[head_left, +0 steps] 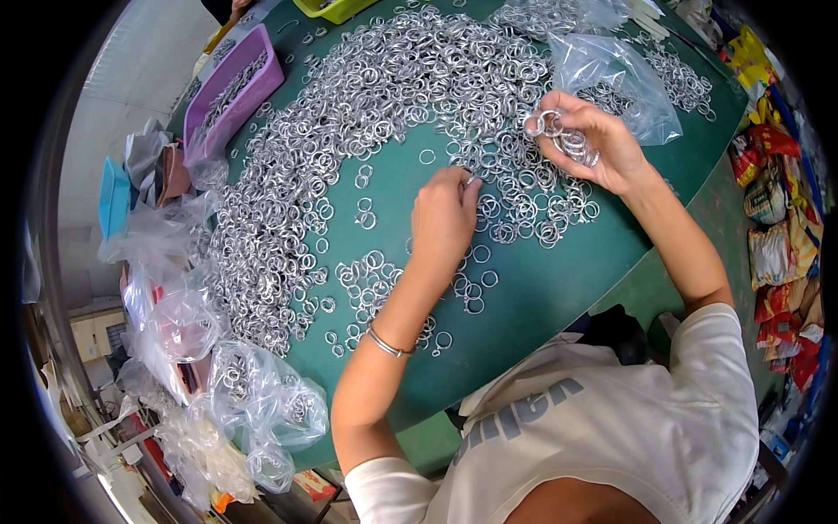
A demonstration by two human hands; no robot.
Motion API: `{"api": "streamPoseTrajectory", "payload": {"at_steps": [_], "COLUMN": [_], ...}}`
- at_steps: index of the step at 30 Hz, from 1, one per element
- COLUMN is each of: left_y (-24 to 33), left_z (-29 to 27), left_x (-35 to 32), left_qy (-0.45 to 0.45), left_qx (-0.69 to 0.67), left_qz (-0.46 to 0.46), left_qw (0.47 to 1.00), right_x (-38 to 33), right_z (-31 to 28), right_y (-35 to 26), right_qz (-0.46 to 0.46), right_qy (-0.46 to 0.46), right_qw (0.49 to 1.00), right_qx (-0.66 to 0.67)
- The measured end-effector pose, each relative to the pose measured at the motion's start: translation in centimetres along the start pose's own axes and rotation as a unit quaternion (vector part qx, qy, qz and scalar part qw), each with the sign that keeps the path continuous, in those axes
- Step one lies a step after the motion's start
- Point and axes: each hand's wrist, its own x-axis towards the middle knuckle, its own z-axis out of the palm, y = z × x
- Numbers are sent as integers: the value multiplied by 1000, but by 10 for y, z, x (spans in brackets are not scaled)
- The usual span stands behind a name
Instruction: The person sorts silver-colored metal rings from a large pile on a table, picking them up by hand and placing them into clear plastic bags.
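Note:
Silver metal rings lie in a wide curved heap over the green table. My right hand is raised above the right end of the heap, its fingers curled round several metal rings. Left of it, my left hand is low at the heap's inner edge, its fingers bent and pressed together. A bit of metal shows at its fingertips, but what it pinches is mostly hidden. Below my left forearm, a smaller group of rings is spread on the table.
A purple bin with metal parts stands at the far left, a green bin at the far edge. Clear plastic bags lie at the back right; more bags with rings sit at the left edge. Colourful packages line the right side.

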Motion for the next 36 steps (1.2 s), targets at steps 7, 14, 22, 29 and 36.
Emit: {"api": "streamPoseTrajectory", "payload": {"at_steps": [7, 14, 22, 29, 36], "left_y": [4, 3, -1, -2, 1], "left_z": [-29, -31, -43, -25, -13], "left_x": [-8, -21, -13, -12, -17], "left_qy": [-98, -66, -50, -76, -20], "left_qx": [-392, -540, -496, -378, -31], "left_qz": [-225, -241, -279, -233, 32], "left_qw": [887, 804, 821, 893, 999], "right_x": [15, 15, 34, 40, 22], "right_z": [3, 10, -5, 15, 1], "right_y": [9, 26, 31, 48, 8], "right_qz": [67, 49, -254, -138, 108], "right_qy": [0, -28, -57, -44, -37], "right_qw": [936, 957, 759, 555, 993], "right_qx": [-346, -283, -597, -819, 2]}}
